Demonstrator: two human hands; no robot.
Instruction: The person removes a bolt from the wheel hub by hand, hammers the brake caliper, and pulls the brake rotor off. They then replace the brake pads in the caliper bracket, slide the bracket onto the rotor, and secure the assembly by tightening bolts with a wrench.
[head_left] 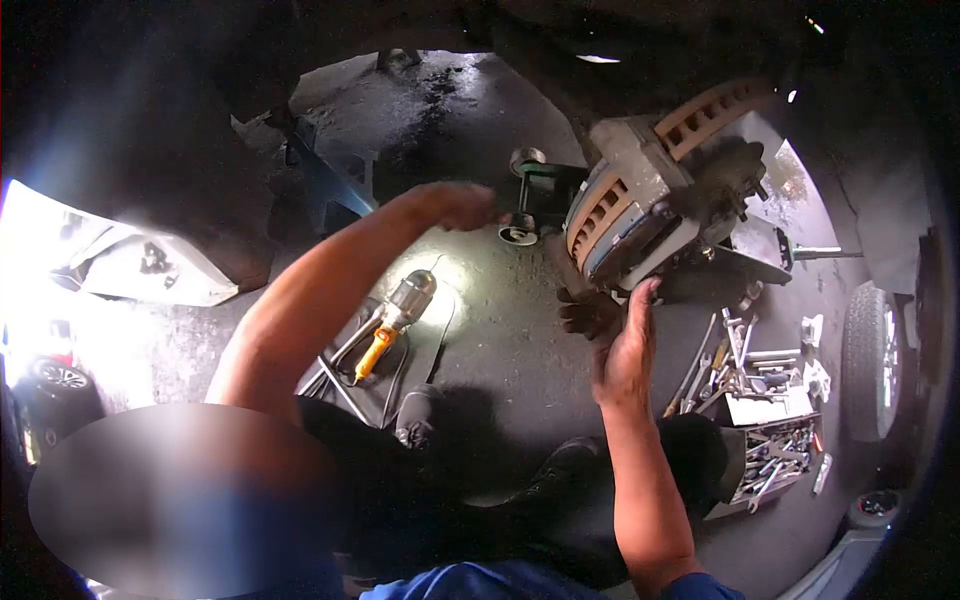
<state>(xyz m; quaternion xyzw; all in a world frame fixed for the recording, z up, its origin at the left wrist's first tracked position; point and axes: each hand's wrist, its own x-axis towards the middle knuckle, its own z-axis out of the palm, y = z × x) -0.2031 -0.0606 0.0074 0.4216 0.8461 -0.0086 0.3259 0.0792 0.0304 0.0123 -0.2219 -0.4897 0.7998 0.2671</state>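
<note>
A ventilated brake disc (597, 215) with a brake caliper (640, 160) hangs on the car's hub (735, 175) at the upper right. My right hand (625, 350) is right below the caliper, thumb stretched upward and fingers spread to the left in shadow. Left of the disc, my left hand (458, 205) is raised, smeared and dim, and how its fingers are held I cannot tell. Behind it stands a green floor jack (550, 175) with small metal wheels. A lit work lamp (385, 330) with a yellow handle lies on the floor beneath my left forearm.
An open toolbox (775, 455) full of wrenches stands at the right, with several loose tools (735, 350) beside it. Further right a tire (870, 360) stands upright. A blue stand (325, 180) is at the upper left. Cables (345, 355) run near my shoe (417, 415).
</note>
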